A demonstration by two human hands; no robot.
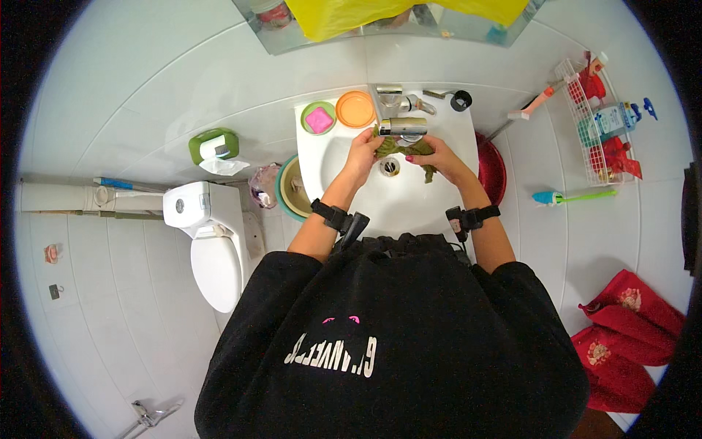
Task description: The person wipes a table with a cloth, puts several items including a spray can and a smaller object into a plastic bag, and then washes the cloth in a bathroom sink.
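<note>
Over the white washbasin point(424, 205), I hold a green cloth point(395, 148) with both hands, just in front of the chrome faucet point(404, 127). My left hand point(361, 155) is closed on the cloth's left end. The fingers of my right hand point(440, 156) grip its right side, and a loose corner hangs down below them. Part of the cloth is hidden under the faucet's body. Below and between my hands lies the round drain point(390, 167). I cannot tell whether water is running.
On the basin's back left rim are a pink soap bar point(319, 120) in a green dish and an orange round dish point(355, 109). A black cup point(461, 100) stands back right. Left is a toilet point(216, 267); right, a wire rack point(585, 121) and red towels point(621, 340).
</note>
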